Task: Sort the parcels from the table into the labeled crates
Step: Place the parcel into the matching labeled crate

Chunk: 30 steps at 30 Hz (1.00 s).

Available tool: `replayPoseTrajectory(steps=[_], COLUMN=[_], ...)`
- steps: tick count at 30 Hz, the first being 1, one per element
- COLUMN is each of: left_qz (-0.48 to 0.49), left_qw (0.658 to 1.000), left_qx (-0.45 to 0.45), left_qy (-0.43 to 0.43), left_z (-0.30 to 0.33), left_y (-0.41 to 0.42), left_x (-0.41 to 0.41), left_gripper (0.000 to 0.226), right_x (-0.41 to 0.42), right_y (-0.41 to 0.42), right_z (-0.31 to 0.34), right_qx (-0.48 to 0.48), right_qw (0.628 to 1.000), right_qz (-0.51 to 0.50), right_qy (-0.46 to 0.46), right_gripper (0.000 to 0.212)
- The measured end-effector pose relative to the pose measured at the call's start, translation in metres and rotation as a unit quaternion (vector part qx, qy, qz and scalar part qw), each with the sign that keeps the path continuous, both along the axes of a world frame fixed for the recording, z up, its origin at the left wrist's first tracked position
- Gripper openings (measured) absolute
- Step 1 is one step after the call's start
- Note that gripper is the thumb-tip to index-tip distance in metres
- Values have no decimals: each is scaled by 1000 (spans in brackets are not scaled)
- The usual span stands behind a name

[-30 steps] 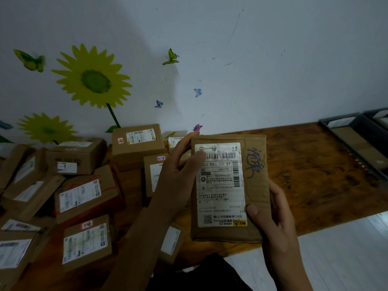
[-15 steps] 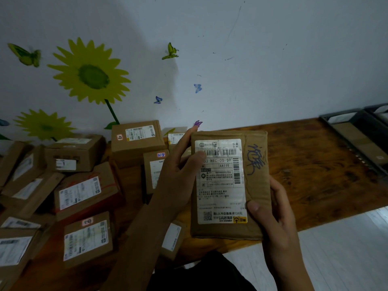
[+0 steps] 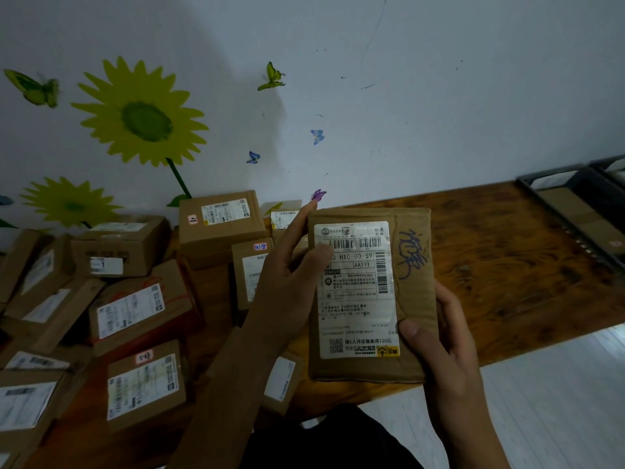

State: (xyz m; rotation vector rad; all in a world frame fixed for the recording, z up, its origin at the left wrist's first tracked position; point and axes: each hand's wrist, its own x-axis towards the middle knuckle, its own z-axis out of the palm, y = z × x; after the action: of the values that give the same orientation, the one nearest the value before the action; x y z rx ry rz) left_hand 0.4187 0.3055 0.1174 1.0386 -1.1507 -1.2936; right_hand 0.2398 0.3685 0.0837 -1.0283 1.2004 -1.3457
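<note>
A flat brown parcel (image 3: 411, 299) with a white shipping label and blue handwriting is held up above the wooden table (image 3: 507, 282), label facing me. My left hand (image 3: 291, 286) grips its left edge, thumb on the label and index finger stretched up along the side. My right hand (image 3: 443, 346) holds its lower right corner, thumb on the front and fingers behind. Several more labeled cardboard parcels (image 3: 135, 316) lie piled on the table's left half. Dark crates (image 3: 581, 211) stand at the far right, one holding a brown parcel.
A white wall with sunflower and butterfly stickers backs the table. The table's right half shows bare wood up to the crates. Pale floor lies below the table's front edge at the lower right.
The parcel stays in both hands with the same grip. The view has shifted slightly, so parcel and table sit a little higher in the frame.
</note>
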Motion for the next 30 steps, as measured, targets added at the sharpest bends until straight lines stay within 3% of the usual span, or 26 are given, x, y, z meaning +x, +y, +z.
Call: replayPoseTrajectory(steps=[30], left_qz=[-16], left_qw=[999], left_qx=[-5], left_qy=[-35], left_z=[-2], left_y=[-4], left_x=[-1], left_gripper=[60], right_x=[-3], right_y=[-4], right_z=[-3], right_qx=[8], right_qw=[1000], right_qz=[-9], right_qy=[-13], right_gripper=[60])
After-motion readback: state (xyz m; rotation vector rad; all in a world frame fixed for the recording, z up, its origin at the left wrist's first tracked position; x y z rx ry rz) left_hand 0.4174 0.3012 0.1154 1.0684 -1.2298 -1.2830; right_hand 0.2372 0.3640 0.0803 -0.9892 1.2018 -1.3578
